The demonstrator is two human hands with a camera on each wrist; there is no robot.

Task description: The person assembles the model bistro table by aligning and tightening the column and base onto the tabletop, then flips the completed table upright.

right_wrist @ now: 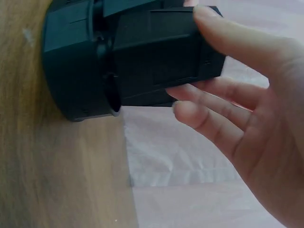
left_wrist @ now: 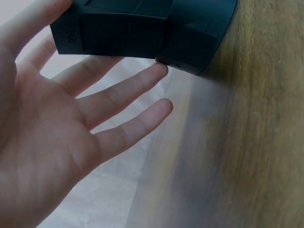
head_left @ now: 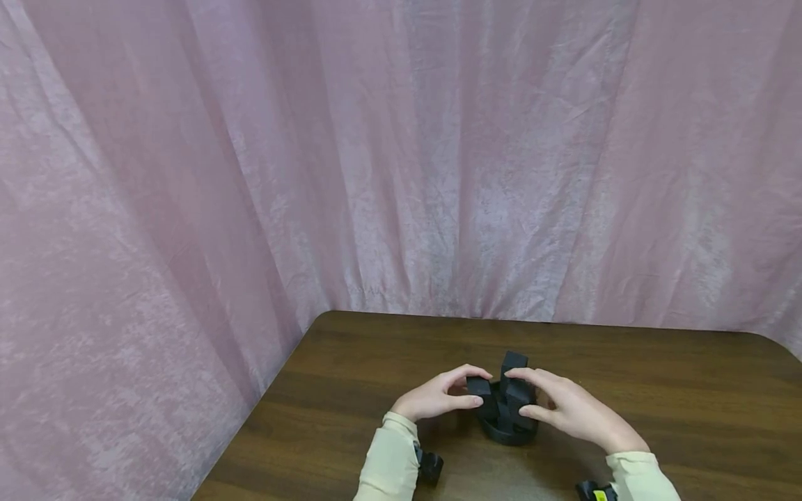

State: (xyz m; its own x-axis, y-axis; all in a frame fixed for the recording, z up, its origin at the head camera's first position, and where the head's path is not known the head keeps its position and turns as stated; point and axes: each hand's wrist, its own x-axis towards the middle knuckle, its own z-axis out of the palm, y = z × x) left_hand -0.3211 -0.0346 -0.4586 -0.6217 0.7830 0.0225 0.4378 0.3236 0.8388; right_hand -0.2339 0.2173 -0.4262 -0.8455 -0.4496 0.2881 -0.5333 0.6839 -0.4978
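Observation:
A black device stands upright on the wooden table, with a round base (head_left: 509, 437) and several upright blocks rising from it. My left hand (head_left: 432, 398) pinches the left block (head_left: 480, 391) between thumb and fingers, near its top. In the left wrist view the lower fingers spread below that block (left_wrist: 114, 35), one fingertip right at its edge near the base. The right block (head_left: 519, 394) is held by my right hand (head_left: 579, 410), thumb on one face and fingers round the other side. Behind them rises a back block (head_left: 514, 360). The right wrist view shows a hollow in the base (right_wrist: 71, 61).
The brown wooden table (head_left: 376, 348) extends around the device, its far edge meeting a pink curtain (head_left: 401, 174). A small black wrist camera (head_left: 429, 467) sits by the left sleeve, another (head_left: 592, 491) by the right sleeve.

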